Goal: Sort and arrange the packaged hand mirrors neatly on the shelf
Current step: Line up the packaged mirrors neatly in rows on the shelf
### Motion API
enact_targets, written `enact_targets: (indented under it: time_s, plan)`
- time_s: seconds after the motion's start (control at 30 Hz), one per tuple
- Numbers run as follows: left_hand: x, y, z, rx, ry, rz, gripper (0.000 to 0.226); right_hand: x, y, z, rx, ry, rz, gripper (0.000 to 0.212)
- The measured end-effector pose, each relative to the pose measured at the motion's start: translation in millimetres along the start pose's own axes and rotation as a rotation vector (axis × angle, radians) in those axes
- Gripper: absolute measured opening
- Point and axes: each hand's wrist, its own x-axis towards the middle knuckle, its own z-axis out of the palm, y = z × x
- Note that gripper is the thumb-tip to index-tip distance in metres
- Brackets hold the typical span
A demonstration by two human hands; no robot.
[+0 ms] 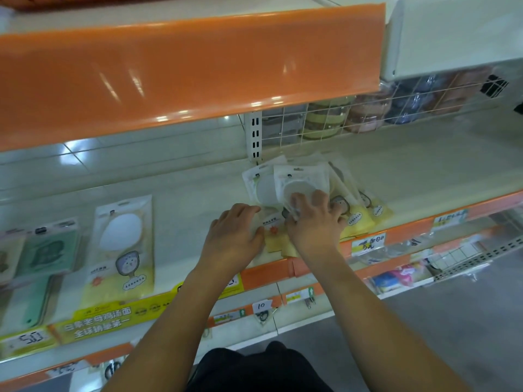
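Both hands down on a loose pile of packaged mirrors, right of centre in the frame, lying on the cream shelf close to its orange front lip. Left hand flat, fingers straight and together, pressing on the pile's near left edge. Right hand curled over the top pack, fingertips hooked on its clear window, seemingly gripping it. Packs fanned out unevenly, white tops overlapping toward the back, yellow bottoms splayed to the right. One lone pack lying flat at lower left of the frame, well apart from the pile, beside green packs at the far left edge. Likely squaring the pile up or pulling the top pack off. Risks from here: slippery film letting the fanned packs slide apart under a sideways push; lowest packs, apparently at the lip already, tipping off the front toward the floor if pulled nearer; dragging the top pack probably taking its neighbour along; hard pressing on the windows possibly creasing the film or stressing the glass.
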Motion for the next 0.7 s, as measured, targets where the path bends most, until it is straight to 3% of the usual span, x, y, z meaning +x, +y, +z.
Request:
enact_targets:
  time_s: [0.1, 0.37, 0.5, 0.7]
  plan:
    - [-1.7, -3.3, -1.9, 0.008, 0.022, 0.014, 0.043, 3.3, 9.5, -3.8, 0.087, 0.041, 0.001, 0.02]
    - [-19.1, -19.6, -7.1, 0.044, 0.069, -0.007, 0.043, -8.1, 7.1, -12.4, 0.11, 0.136, -0.047, 0.029]
    - [-27.5, -24.4, -10.5, 0.077, 0.111, -0.007, 0.042, -20.3, -8.3, -15.7, 0.123, 0.233, -0.136, 0.026]
    - [-43.9, -40.7, -21.6, 0.092, 0.195, -0.048, 0.041, -37.0, -50.2, -9.2, 0.169, 0.227, -0.292, 0.029]
